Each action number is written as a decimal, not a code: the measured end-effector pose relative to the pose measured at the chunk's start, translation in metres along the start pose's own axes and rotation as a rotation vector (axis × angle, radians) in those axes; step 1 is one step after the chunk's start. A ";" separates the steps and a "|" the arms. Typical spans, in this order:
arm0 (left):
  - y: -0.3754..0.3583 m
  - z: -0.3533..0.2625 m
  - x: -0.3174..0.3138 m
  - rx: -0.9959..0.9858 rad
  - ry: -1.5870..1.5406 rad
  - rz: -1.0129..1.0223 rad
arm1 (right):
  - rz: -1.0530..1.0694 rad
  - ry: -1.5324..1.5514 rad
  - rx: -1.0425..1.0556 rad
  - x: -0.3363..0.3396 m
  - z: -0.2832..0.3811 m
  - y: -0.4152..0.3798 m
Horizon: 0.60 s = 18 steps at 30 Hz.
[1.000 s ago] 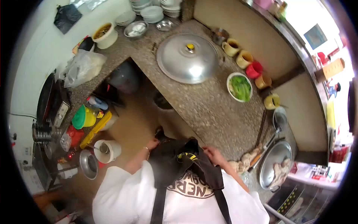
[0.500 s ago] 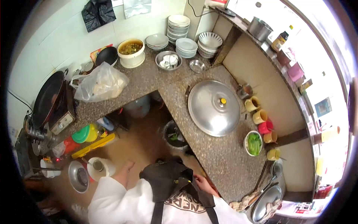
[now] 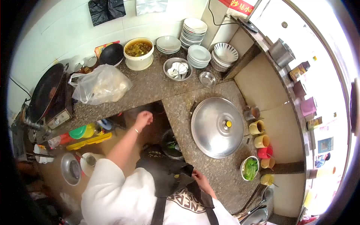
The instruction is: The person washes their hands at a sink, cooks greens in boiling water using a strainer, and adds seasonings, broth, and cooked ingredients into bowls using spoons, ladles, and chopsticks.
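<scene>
My left hand (image 3: 144, 120) reaches forward over the gap below the counter's inner edge, its fingers curled in and nothing visible in them. A bracelet is on that wrist. At the side of my black apron (image 3: 161, 170), by the right counter's edge, my right hand (image 3: 201, 180) is partly covered by the cloth, so its fingertips are hidden. The nearest thing ahead of my left hand is a clear plastic bag (image 3: 103, 85) of pale food on the counter. To the right lies a large round metal lid (image 3: 217, 127) with a yellow knob.
Along the wall stand a soup pot (image 3: 138, 52), stacked bowls (image 3: 193, 32) and a bowl of spoons (image 3: 177, 69). A wok (image 3: 48, 90) is at far left. Yellow cups (image 3: 261, 141) and a bowl of greens (image 3: 249, 168) line the right side. Low left are a basin (image 3: 70, 168) and bucket (image 3: 90, 163).
My left hand has risen from low beside the bucket to near the counter's inner edge. My right hand stays by the apron. The view has shifted slightly.
</scene>
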<state>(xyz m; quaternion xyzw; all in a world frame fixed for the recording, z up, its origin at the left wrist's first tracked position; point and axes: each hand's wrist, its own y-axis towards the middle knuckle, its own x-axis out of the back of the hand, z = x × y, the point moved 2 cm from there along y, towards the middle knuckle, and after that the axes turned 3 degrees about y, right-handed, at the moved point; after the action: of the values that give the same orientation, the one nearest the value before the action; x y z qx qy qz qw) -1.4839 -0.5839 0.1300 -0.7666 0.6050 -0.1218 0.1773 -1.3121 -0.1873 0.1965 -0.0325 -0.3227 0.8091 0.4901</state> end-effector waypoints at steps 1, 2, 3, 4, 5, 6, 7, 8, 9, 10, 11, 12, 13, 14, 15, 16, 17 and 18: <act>0.023 -0.020 -0.001 0.001 -0.054 -0.028 | -0.031 -0.017 -0.002 0.004 0.006 0.007; 0.048 -0.039 -0.001 -0.009 -0.078 -0.039 | -0.026 0.044 -0.020 0.005 0.003 0.015; 0.072 -0.057 -0.001 -0.018 -0.098 -0.049 | -0.025 0.110 -0.034 0.007 0.001 0.023; 0.098 -0.074 -0.002 -0.026 -0.101 -0.044 | -0.062 0.105 0.005 0.008 -0.004 0.031; 0.125 -0.090 -0.002 -0.034 -0.152 -0.050 | -0.099 0.107 0.043 0.005 0.002 0.043; 0.152 -0.106 -0.003 -0.039 -0.200 -0.053 | -0.108 0.114 0.046 0.004 0.008 0.057; 0.179 -0.120 -0.005 -0.043 -0.193 -0.044 | -0.130 0.101 -0.017 0.002 0.026 0.065; 0.206 -0.132 -0.008 -0.036 -0.231 -0.080 | -0.150 0.087 -0.083 0.000 0.046 0.074; 0.235 -0.147 -0.008 -0.032 -0.268 -0.118 | -0.158 0.092 -0.081 -0.005 0.068 0.088; 0.268 -0.157 -0.007 -0.026 -0.269 -0.111 | -0.169 0.112 -0.093 -0.010 0.090 0.100; 0.301 -0.163 -0.009 -0.028 -0.345 -0.136 | -0.177 0.119 -0.115 -0.010 0.106 0.109; 0.326 -0.168 -0.010 -0.032 -0.426 -0.168 | -0.214 -0.027 -0.106 -0.013 0.119 0.117; 0.345 -0.178 -0.013 -0.022 -0.444 -0.174 | -0.253 -0.173 -0.104 -0.016 0.133 0.124; 0.360 -0.192 -0.014 -0.005 -0.423 -0.293 | -0.212 -0.086 -0.095 -0.017 0.121 0.141; 0.372 -0.205 -0.016 0.014 -0.395 -0.409 | -0.173 0.007 -0.089 -0.016 0.102 0.157; 0.380 -0.217 -0.016 0.045 -0.389 -0.456 | -0.172 0.001 -0.099 -0.014 0.094 0.172; 0.403 -0.211 -0.018 0.058 -0.387 -0.454 | -0.187 0.121 -0.200 -0.013 0.091 0.183; 0.422 -0.205 -0.019 -0.019 -0.329 -0.521 | -0.190 0.185 -0.262 -0.016 0.086 0.185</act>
<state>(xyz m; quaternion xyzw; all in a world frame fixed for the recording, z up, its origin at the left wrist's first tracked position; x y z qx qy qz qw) -1.9440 -0.6780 0.1392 -0.9070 0.3524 -0.0316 0.2283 -1.4788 -0.3001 0.1580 -0.1396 -0.3805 0.7040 0.5833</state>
